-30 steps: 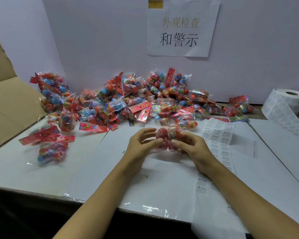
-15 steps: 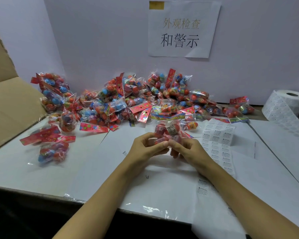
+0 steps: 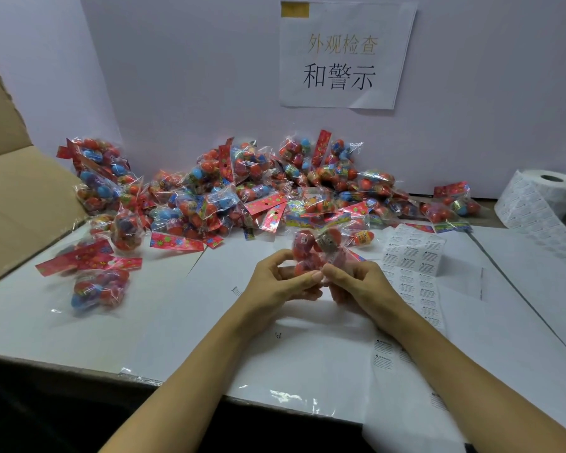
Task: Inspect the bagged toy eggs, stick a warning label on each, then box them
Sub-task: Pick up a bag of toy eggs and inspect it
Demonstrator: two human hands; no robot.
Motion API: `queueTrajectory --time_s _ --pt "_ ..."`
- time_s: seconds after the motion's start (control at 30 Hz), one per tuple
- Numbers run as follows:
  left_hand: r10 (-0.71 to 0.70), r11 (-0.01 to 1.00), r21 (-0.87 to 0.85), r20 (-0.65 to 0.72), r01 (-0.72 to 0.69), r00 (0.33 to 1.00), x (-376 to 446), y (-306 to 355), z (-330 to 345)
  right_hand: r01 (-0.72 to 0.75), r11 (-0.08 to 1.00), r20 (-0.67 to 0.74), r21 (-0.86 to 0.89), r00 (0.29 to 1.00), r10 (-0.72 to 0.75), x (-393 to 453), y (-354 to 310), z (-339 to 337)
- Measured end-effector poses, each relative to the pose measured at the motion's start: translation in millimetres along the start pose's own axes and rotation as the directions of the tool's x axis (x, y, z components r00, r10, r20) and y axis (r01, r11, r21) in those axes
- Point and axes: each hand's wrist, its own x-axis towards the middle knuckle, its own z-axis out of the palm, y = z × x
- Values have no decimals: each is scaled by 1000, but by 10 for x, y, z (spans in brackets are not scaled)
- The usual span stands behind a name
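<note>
Your left hand (image 3: 276, 282) and right hand (image 3: 361, 282) are bare, no gloves or rings, and both your forearms are bare too, no sleeves showing.

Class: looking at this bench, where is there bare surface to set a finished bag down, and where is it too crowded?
Bare table lies left of the left hand, between it and the lone bag. More lies on the right, beyond the label sheet, below the label roll. Crowded: the bag pile along the back wall.
</note>
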Motion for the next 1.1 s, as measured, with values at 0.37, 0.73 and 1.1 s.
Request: queueTrajectory --time_s 0.37,0.73,1.1 --pt "2 999 36 -91 2 996 -28 45 142 23 999 -46 44 999 -21 37 65 85" --pt "-111 977 -183 -2 109 994 -42 127 142 1 1000 -78 5 997 -1 -10 -25 150" --pt "-27 994 -112 -147 11 989 7 92 121 15 998 -157 65 988 -5 39 28 80"
